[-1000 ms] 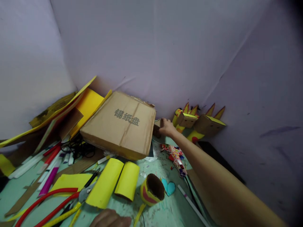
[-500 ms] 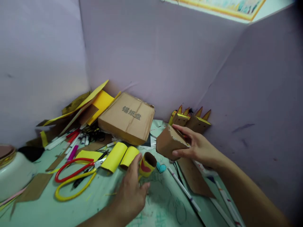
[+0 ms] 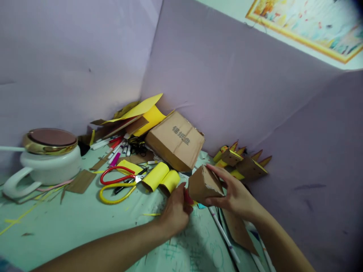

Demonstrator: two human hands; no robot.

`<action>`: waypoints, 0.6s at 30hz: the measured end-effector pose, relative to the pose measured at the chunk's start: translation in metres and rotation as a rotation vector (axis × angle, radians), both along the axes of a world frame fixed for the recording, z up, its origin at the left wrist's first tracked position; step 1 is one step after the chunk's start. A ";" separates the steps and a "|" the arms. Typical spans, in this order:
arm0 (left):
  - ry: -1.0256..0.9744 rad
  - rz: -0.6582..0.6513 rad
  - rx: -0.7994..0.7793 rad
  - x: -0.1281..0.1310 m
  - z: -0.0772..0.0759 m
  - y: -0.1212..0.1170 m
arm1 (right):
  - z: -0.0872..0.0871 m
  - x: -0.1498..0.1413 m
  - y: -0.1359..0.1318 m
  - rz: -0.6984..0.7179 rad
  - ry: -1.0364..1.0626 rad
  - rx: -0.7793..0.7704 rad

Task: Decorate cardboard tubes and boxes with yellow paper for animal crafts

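My right hand (image 3: pixel 235 192) is closed on a folded brown cardboard piece (image 3: pixel 202 185) and holds it tilted just above the table. My left hand (image 3: pixel 176 211) is closed round a small yellow and red paper roll (image 3: pixel 188 198), mostly hidden behind the fingers and the cardboard piece. The two hands meet in front of two yellow paper tubes (image 3: pixel 161 178) lying side by side.
A flat cardboard box (image 3: pixel 176 139) leans at the back corner beside yellow card sheets (image 3: pixel 141 113). Red and yellow scissors (image 3: pixel 117 183), markers (image 3: pixel 115 145), a white pot with a gold rim (image 3: pixel 47 158), cardboard figures with pointed ears (image 3: pixel 241 164), and pens (image 3: pixel 224 234) lie about.
The view has swung left, bringing the white pot in. My left hand has closed round the small roll, and my right hand has brought the cardboard piece down next to it.
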State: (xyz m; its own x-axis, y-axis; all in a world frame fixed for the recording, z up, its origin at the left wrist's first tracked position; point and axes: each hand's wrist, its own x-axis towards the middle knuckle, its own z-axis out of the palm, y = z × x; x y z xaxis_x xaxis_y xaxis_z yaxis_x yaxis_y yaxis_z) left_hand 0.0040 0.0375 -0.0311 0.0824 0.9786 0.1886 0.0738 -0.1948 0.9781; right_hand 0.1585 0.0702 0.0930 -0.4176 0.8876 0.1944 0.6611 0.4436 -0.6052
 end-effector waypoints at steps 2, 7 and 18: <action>0.025 0.016 0.013 -0.001 -0.001 0.000 | -0.004 -0.001 0.002 0.026 -0.025 -0.011; 0.052 0.025 0.025 -0.001 -0.004 0.000 | -0.009 0.003 0.001 0.015 -0.026 -0.044; 0.121 -0.012 0.018 0.008 -0.003 0.018 | -0.001 0.003 -0.004 0.026 -0.011 0.077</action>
